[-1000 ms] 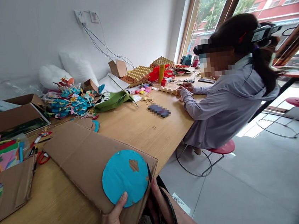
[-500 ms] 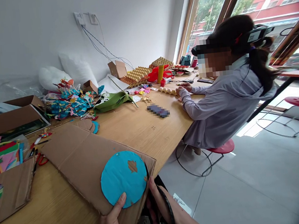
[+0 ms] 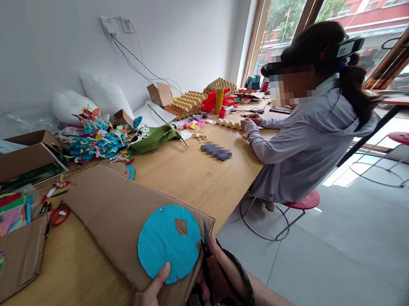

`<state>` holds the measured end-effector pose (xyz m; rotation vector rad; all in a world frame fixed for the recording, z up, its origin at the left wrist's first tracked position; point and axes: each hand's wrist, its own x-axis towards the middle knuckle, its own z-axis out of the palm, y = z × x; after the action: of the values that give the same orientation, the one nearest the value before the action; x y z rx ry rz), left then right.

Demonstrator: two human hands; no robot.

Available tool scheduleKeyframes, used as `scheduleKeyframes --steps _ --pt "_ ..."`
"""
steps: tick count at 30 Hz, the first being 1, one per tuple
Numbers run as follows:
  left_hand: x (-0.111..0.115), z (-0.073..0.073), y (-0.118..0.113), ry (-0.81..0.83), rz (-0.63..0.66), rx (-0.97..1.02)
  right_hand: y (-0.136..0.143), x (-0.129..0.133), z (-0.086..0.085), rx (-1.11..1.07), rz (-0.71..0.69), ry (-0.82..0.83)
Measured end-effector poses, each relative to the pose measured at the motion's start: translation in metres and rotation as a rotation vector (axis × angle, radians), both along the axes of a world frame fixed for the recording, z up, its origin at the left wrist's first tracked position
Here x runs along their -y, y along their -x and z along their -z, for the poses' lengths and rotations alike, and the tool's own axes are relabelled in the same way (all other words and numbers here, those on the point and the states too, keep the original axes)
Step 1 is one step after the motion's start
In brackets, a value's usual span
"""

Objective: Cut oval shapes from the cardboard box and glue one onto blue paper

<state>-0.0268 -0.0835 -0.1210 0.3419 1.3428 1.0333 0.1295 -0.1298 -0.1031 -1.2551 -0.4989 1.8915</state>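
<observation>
A blue disc (image 3: 168,244) with torn brown spots lies on a large brown cardboard sheet (image 3: 111,206). My left hand (image 3: 151,295) grips the cardboard's near edge, its thumb pressed on the disc's lower rim and its other fingers hidden underneath. At the disc's right side, my right hand (image 3: 220,273) holds black-handled scissors (image 3: 242,278) with fingers through the loops. The scissor blades stand apart at the cardboard's right edge, beside the disc.
A person (image 3: 296,124) sits on a red stool (image 3: 306,200) at the table's right side. A phone (image 3: 216,151), green cloth (image 3: 155,138), red scissors (image 3: 59,214), egg trays (image 3: 188,101) and an open box (image 3: 15,163) are on the table (image 3: 74,273).
The scissor blades have opened, and my right hand with the handles has shifted slightly right. The cardboard's far left part has moved a little right, showing more of the red scissors.
</observation>
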Motion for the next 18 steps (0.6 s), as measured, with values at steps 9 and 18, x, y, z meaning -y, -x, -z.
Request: scheduleKeyframes --steps 9,18 --pt "0.008 0.007 -0.004 -0.038 -0.004 -0.013 -0.009 -0.004 0.018 0.422 -0.101 -0.078" --pt "0.008 0.011 0.005 -0.018 0.011 -0.009 0.003 0.007 0.020 0.548 -0.019 -0.201"
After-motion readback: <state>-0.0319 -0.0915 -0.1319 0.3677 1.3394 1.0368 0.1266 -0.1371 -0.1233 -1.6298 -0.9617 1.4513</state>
